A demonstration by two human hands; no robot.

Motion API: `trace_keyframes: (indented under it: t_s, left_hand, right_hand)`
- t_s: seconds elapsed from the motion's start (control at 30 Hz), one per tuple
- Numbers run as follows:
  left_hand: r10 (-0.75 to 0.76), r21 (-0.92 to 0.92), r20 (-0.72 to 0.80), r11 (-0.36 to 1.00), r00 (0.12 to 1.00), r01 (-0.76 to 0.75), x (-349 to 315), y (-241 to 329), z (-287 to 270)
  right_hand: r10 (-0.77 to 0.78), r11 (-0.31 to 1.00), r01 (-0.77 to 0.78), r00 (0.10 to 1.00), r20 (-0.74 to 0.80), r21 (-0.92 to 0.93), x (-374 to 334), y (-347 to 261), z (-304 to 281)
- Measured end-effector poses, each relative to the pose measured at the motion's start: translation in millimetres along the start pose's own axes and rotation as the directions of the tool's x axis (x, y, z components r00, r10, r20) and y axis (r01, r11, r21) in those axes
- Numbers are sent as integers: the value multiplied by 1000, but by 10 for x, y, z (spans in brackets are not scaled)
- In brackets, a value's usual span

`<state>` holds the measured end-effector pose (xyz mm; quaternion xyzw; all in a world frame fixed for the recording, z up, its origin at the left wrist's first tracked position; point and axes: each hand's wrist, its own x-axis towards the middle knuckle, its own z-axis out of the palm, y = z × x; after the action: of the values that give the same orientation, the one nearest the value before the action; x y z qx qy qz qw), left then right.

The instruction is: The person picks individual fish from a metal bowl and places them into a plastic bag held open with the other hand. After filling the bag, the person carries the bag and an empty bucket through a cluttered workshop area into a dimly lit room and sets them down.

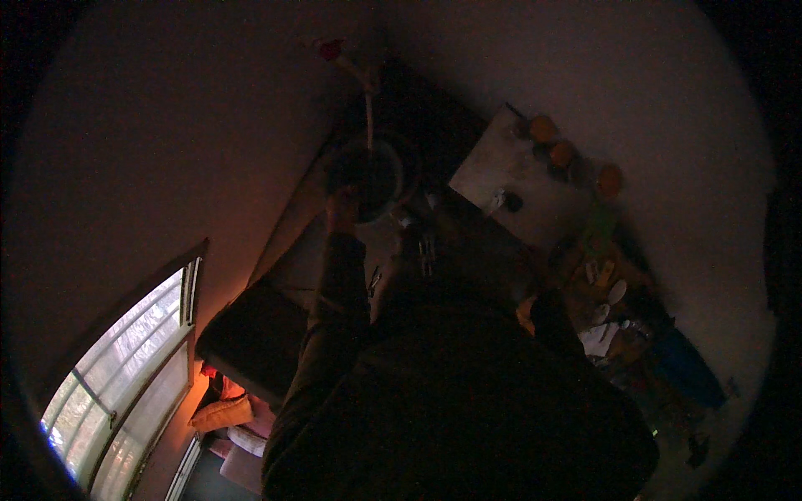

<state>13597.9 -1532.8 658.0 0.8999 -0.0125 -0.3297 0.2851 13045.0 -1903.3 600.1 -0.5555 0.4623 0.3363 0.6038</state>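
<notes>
The picture is very dark. My left hand [342,207] reaches over the near rim of a round, dark vessel [399,167] that looks like a bucket or pot. Its fingers are lost in shadow, so what they touch does not show. Above the vessel, a tap with a red handle [331,50] juts from the wall. A pale line [369,121], a stream of water or a thin hose, drops from it into the vessel. Low on the right, beside my dark sleeve, a small patch of my right hand [525,316] shows; its fingers cannot be made out.
Slim, shiny pieces like cutlery [428,255] lie close by. On the right, a pale countertop [484,171] carries several orange-lidded jars [610,181]. Cluttered small items surround a white sheet [598,339] and a blue object [689,367]. A barred window [125,367] stands lower left, near orange cloth [224,412].
</notes>
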Motion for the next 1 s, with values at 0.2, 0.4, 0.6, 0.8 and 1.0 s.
trace_keyframes:
  t_s: [0.2, 0.4, 0.6, 0.8, 1.0]
  left_hand:
    - [-72, -489, 17, 869, 997, 72, 77, -277, 70]
    - [-45, 150, 59, 988, 997, 35, 121, -105, 23]
    - [156, -110, -22, 981, 988, -157, 170, -327, 58]
    - [13, -369, 140, 929, 990, 39, 141, -280, 189]
    - [-76, -470, 130, 873, 989, 129, 60, -187, 223]
  right_hand:
    - [-33, 999, 32, 999, 6, 42, 55, -206, 4]
    - [-21, 994, 23, 1000, -17, 108, -9, -153, -11]
    - [-58, 984, 59, 998, -10, 165, 29, -244, -2]
    - [-41, 967, 48, 999, -33, 252, -47, -130, 124]
    - [-45, 941, 60, 998, -53, 332, -21, -98, 138]
